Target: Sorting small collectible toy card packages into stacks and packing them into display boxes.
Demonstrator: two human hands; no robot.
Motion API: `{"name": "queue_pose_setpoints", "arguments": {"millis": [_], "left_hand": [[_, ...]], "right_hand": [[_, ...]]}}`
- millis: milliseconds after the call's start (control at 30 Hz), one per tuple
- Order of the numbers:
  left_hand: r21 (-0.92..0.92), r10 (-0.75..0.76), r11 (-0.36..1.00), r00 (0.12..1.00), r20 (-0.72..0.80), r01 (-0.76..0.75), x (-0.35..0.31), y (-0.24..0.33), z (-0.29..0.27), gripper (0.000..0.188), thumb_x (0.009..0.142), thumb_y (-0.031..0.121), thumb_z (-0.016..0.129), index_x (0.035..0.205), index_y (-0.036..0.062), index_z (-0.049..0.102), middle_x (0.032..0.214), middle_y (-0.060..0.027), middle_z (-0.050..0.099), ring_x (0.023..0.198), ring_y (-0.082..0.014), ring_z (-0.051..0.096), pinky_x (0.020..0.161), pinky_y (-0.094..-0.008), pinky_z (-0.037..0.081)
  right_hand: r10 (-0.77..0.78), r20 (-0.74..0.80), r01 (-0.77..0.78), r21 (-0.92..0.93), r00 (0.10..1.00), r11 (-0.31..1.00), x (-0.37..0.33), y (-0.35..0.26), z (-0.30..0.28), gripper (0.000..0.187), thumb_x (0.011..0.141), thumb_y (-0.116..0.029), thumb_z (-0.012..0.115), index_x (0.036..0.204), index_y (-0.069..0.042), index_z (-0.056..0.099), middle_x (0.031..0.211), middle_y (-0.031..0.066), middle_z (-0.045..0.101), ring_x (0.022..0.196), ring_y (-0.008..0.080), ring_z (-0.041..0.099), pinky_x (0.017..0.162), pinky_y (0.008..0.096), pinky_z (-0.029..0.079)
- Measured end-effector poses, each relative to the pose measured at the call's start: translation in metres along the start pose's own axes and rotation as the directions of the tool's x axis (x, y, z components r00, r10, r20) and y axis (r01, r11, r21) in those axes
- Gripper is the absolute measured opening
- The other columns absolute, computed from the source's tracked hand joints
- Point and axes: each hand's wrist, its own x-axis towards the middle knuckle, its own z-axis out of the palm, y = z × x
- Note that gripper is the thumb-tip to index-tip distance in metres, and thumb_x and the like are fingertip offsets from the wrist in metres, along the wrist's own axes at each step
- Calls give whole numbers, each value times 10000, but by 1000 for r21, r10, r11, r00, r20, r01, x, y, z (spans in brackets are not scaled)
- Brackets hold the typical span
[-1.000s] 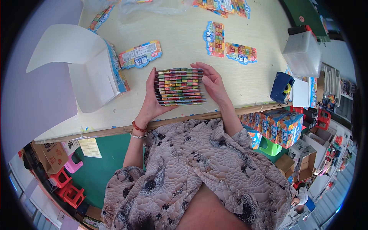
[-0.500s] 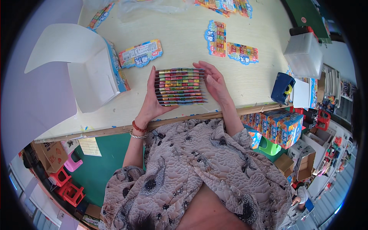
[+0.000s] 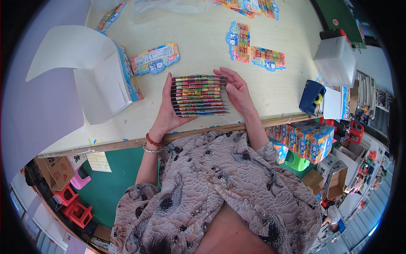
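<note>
We have both hands clamped on a stack of colourful blister cards (image 3: 198, 95), squared up on edge near the table's front edge. Left hand (image 3: 167, 114) presses the stack's left end, thumb under the front; right hand (image 3: 237, 89) flat against the right end, fingers spread. Red bead bracelet and metal bangle (image 3: 153, 144) on the left wrist.

Just left of the stack: open white carton (image 3: 95, 82), flap up, blue printed side facing the stack. One loose card (image 3: 154, 58) lies behind the stack, two more (image 3: 255, 48) behind the right hand. More cards at the table's far edge (image 3: 247, 5). Blue tape dispenser (image 3: 312, 97) at the right front corner, white plastic box (image 3: 336, 61) behind it.
</note>
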Motion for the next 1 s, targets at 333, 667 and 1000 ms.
{"name": "queue_pose_setpoints", "arguments": {"millis": [333, 667, 1000], "left_hand": [[21, 21, 1000, 1000, 1, -21, 0, 1, 0, 1358, 590, 193, 916, 1494, 67, -90, 1497, -189, 252, 1362, -301, 332, 1125, -417, 297], [-31, 36, 999, 999, -39, -37, -3, -8, 3, 1299, 577, 171, 908, 1499, 71, -2, 1441, -197, 321, 1301, -307, 412, 1058, -404, 394], [100, 92, 991, 995, -36, -88, -2, -16, 2, 1264, 580, 182, 908, 1496, 107, 41, 1483, -207, 231, 1336, -326, 341, 1066, -414, 384]], "right_hand": [[4, -5, -5, -79, 1000, 997, -1, 1, 2, 568, 864, -71, 650, 1377, -25, 413, 1369, 163, 499, 1250, 220, 493, 1054, 345, 403], [-316, -77, 230, -529, 946, 817, -3, 14, 9, 278, 903, 35, 518, 1172, -25, 492, 1297, 149, 475, 1159, 208, 535, 899, 317, 509], [-250, 40, 246, -383, 967, 890, -3, -3, 0, 227, 829, 84, 613, 1019, -35, 580, 1298, 112, 426, 1229, 204, 476, 987, 339, 477]]}}
